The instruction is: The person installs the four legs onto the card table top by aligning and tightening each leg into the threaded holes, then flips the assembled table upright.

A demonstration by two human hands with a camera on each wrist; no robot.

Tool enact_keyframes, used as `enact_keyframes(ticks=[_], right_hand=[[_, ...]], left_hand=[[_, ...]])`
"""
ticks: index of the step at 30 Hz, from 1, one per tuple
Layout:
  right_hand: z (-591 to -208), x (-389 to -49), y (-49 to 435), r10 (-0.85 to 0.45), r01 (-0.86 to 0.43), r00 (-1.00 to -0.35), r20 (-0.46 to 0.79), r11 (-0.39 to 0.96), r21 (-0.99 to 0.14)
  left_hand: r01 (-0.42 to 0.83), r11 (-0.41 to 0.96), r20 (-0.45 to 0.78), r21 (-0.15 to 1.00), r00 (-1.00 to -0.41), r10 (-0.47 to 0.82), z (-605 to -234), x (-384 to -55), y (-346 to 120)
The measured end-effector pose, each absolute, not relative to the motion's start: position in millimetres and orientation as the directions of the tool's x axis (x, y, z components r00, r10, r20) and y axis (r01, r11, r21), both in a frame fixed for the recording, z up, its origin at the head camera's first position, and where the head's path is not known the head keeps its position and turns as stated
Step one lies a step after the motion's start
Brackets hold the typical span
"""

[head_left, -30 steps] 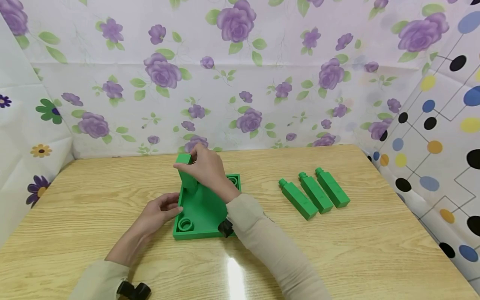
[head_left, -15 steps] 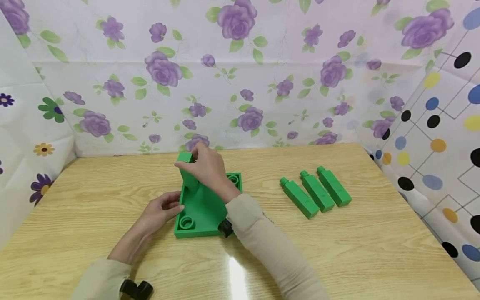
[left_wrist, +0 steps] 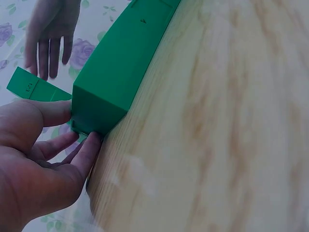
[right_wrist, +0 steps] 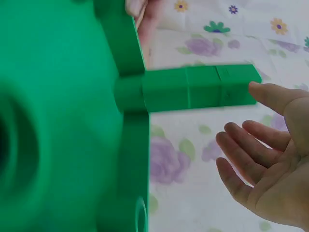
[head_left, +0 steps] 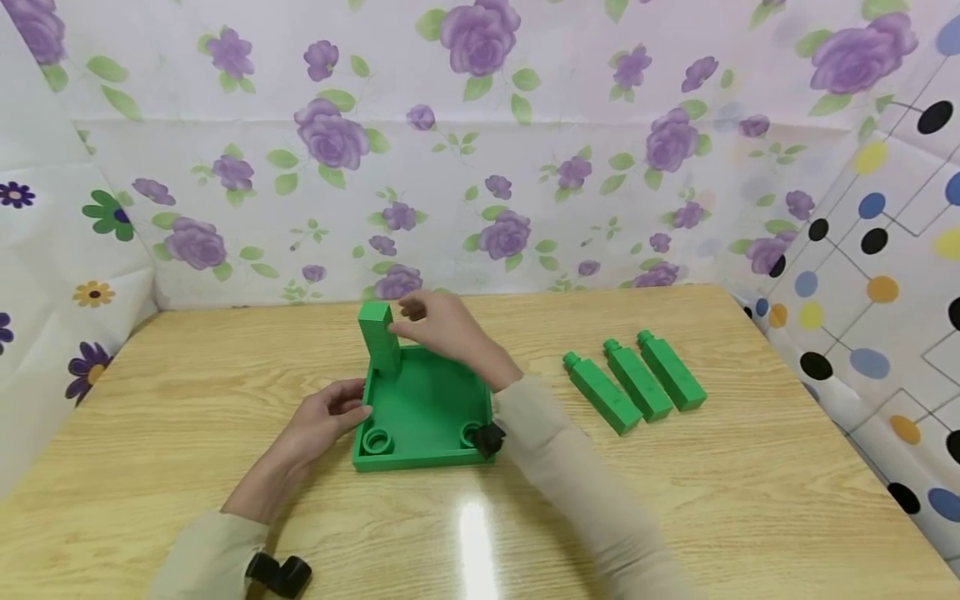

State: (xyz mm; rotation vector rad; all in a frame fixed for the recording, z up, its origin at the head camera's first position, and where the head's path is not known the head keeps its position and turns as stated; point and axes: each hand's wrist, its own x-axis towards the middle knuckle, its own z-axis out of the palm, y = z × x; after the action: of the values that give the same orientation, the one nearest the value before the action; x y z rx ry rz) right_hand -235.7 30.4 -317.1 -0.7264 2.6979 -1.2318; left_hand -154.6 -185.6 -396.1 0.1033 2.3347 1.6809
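Note:
A green square tray-like base [head_left: 431, 404] lies on the table with round sockets in its corners. One green square leg [head_left: 380, 337] stands upright in its back left corner. My left hand [head_left: 321, 421] holds the left rim of the base, thumb on one side and fingers on the other, as the left wrist view of the base [left_wrist: 113, 65] shows. Just right of the leg, my right hand [head_left: 447, 327] has its fingers spread and holds nothing. In the right wrist view, the thumb of that hand [right_wrist: 270, 169] is close to the leg's top end [right_wrist: 241, 84]; contact is unclear.
Three more green legs [head_left: 602, 392] with threaded ends lie side by side at the right on the wooden table [head_left: 750, 483]. Flowered cloth [head_left: 555, 208] hangs behind the table, and a dotted cloth [head_left: 870, 317] is at the right.
My right hand has let go of the leg and moved slightly right, leaving it upright in the corner. The left hand keeps its hold on the base.

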Motion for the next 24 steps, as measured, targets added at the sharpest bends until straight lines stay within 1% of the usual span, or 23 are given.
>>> enact_keyframes(ticks=[9, 14, 18, 24], right_hand=[[-320, -222, 99, -0.432, -0.388, -0.892, 0.135, 0.575, -0.72], [-330, -206, 138, -0.432, -0.415, -0.89, 0.147, 0.632, -0.654], [-333, -192, 163, -0.414, -0.41, -0.899, 0.14, 0.69, -0.597], [-336, -181, 189, -0.386, -0.385, -0.914, 0.123, 0.736, -0.557]], left_hand=[[-0.095, 0.331, -0.17, 0.939, -0.964, 0.204, -395, -159, -184], [-0.095, 0.345, -0.172, 0.934, -0.964, 0.202, -394, -160, -182], [-0.106, 0.339, -0.182, 0.935, -0.963, 0.2, -395, -159, -183], [-0.106, 0.335, -0.178, 0.936, -0.965, 0.192, -396, -158, -185]])
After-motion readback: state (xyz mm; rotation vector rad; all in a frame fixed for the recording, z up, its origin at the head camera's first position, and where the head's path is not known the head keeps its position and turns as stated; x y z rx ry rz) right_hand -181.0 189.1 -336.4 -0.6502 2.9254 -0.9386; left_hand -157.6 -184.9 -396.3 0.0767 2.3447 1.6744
